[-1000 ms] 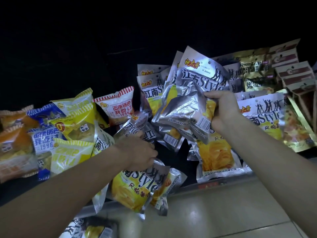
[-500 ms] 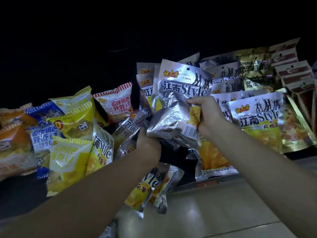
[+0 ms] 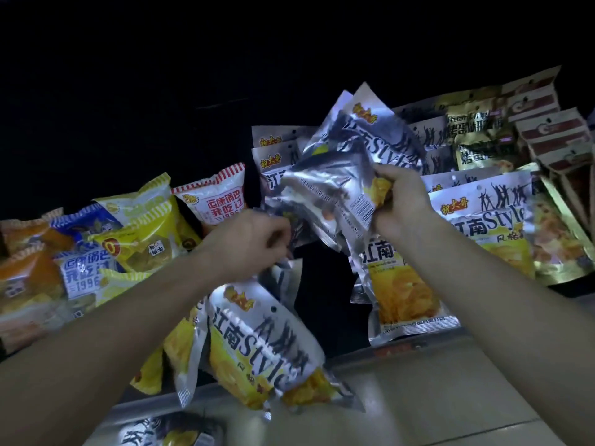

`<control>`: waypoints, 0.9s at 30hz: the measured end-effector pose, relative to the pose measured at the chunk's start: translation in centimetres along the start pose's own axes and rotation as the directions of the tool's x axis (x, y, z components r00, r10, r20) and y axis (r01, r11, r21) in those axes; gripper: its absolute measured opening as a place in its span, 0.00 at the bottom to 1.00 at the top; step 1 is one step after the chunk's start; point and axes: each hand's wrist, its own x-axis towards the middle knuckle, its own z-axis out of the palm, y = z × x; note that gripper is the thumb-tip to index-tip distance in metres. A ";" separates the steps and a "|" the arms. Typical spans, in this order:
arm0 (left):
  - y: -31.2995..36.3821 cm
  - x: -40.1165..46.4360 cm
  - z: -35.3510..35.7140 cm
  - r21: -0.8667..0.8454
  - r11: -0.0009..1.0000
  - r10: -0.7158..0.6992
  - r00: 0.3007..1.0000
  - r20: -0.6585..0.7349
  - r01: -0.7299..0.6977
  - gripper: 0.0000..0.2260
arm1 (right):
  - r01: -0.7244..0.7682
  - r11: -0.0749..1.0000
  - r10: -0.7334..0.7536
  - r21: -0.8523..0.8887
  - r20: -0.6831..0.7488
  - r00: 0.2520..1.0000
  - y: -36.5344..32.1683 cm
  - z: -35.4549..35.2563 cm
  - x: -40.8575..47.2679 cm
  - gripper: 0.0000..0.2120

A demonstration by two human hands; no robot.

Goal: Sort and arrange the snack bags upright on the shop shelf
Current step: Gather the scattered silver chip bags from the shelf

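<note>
Silver-and-yellow "Style" snack bags fill the middle of the dark shelf. My right hand point(image 3: 401, 204) grips a bundle of these silver bags point(image 3: 338, 178) by its lower right corner, and the bundle is raised and tilted to the right. My left hand point(image 3: 248, 243) is curled at the bundle's lower left, with its fingers pinching the edge of a silver bag point(image 3: 297, 235). Below my left wrist another Style bag point(image 3: 257, 342) lies flat and hangs over the shelf's front edge point(image 3: 396, 349). A few Style bags point(image 3: 483, 217) stand upright on the right.
Yellow, blue, orange and red-striped puffed bags point(image 3: 141, 239) are heaped on the left. Gold bags point(image 3: 476, 140) and red-brown hanging packs point(image 3: 547, 133) stand at the far right. A silver bag point(image 3: 167, 429) lies lower down near pale floor tiles point(image 3: 450, 397).
My left hand has come up from the fallen bags to the bundle's lower left edge. My right hand has tilted the bundle to the right. The flat bag now hangs further over the edge.
</note>
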 end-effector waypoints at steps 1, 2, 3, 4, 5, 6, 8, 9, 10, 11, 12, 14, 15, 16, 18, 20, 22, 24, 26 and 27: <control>-0.4 0.1 -0.5 -0.089 0.995 -0.042 0.999 -0.019 0.040 0.04 | 0.003 1.000 -0.003 -0.005 0.011 1.000 -0.3 0.0 -0.1 0.06; -0.9 0.2 -1.2 -0.187 0.979 -0.090 0.996 -0.018 0.085 0.08 | 0.007 1.000 -0.007 -0.005 0.013 1.000 -0.5 0.0 -0.2 0.07; -1.5 0.4 -1.9 -0.298 0.945 -0.135 0.991 0.013 0.133 0.13 | 0.003 1.000 -0.004 0.014 0.014 1.000 -0.6 -0.1 -0.3 0.07; -2.1 0.5 -2.6 -0.425 0.889 -0.163 0.985 0.053 0.170 0.20 | -0.005 0.999 0.004 0.042 0.012 1.000 -0.7 -0.2 -0.3 0.07; -2.7 0.5 -3.2 -0.526 0.823 -0.196 0.977 0.090 0.213 0.24 | -0.012 0.998 0.012 0.061 0.001 1.000 -0.6 -0.4 -0.3 0.07; -3.2 0.5 -3.6 -0.606 0.755 -0.228 0.967 0.114 0.250 0.25 | -0.022 0.997 0.023 0.075 -0.009 1.000 -0.6 -0.6 -0.2 0.07; -3.6 0.1 -4.2 -0.701 0.657 -0.273 0.954 0.122 0.278 0.20 | -0.045 0.995 0.047 0.088 -0.028 0.998 -0.5 -1.0 -0.2 0.05; -3.7 -0.1 -4.3 -0.725 0.631 -0.283 0.952 0.114 0.274 0.17 | -0.054 0.995 0.057 0.083 -0.034 0.998 -0.4 -1.2 -0.1 0.04; -3.7 -0.5 -4.4 -0.746 0.607 -0.297 0.949 0.105 0.273 0.16 | -0.060 0.996 0.062 0.066 -0.035 0.997 -0.4 -1.3 -0.1 0.04; -3.7 -0.9 -4.5 -0.763 0.582 -0.316 0.943 0.106 0.281 0.15 | -0.058 0.998 0.059 0.039 -0.035 0.998 -0.4 -1.4 -0.1 0.04; -3.9 -1.3 -4.4 -0.779 0.559 -0.333 0.937 0.105 0.286 0.16 | -0.051 0.998 0.052 0.020 -0.036 0.998 -0.4 -1.5 -0.1 0.04; -4.6 -1.8 -4.2 -0.789 0.546 -0.383 0.921 0.063 0.281 0.10 | -0.037 0.999 0.037 0.008 -0.036 0.999 -0.3 -1.5 0.0 0.06; -5.0 -2.1 -4.3 -0.788 0.552 -0.418 0.908 0.022 0.273 0.06 | -0.029 1.000 0.029 0.002 -0.037 0.999 -0.3 -1.5 -0.1 0.06; -5.5 -2.3 -4.5 -0.795 0.551 -0.444 0.895 -0.024 0.252 0.07 | -0.019 1.000 0.019 -0.007 -0.031 0.999 -0.4 -1.3 -0.2 0.06; -5.7 -2.6 -5.4 -0.833 0.512 -0.493 0.866 -0.085 0.210 0.09 | 0.001 0.999 -0.001 -0.038 -0.008 1.000 -0.3 -0.9 -0.5 0.05; -5.6 -2.5 -6.3 -0.814 0.553 -0.518 0.839 -0.168 0.178 0.15 | 0.008 0.998 -0.007 -0.067 0.012 1.000 -0.3 -0.5 -0.8 0.05; -4.6 -2.6 -7.1 -0.689 0.699 -0.469 0.850 -0.241 0.190 0.19 | 0.000 0.997 0.002 -0.080 0.034 0.999 -0.1 0.0 -1.4 0.07; -3.3 -2.8 -7.5 -0.460 0.855 -0.362 0.911 -0.200 0.239 0.22 | 0.008 0.996 -0.005 -0.089 0.032 0.999 0.0 0.4 -1.7 0.07; -2.0 -3.0 -7.2 0.008 0.966 -0.255 0.960 -0.118 0.258 0.26 | 0.026 0.995 -0.024 -0.094 0.026 0.999 0.0 0.7 -1.9 0.07; -1.3 -3.0 -6.7 0.225 0.948 -0.215 0.974 -0.068 0.225 0.27 | 0.035 0.995 -0.032 -0.098 0.030 0.999 -0.1 0.8 -2.0 0.07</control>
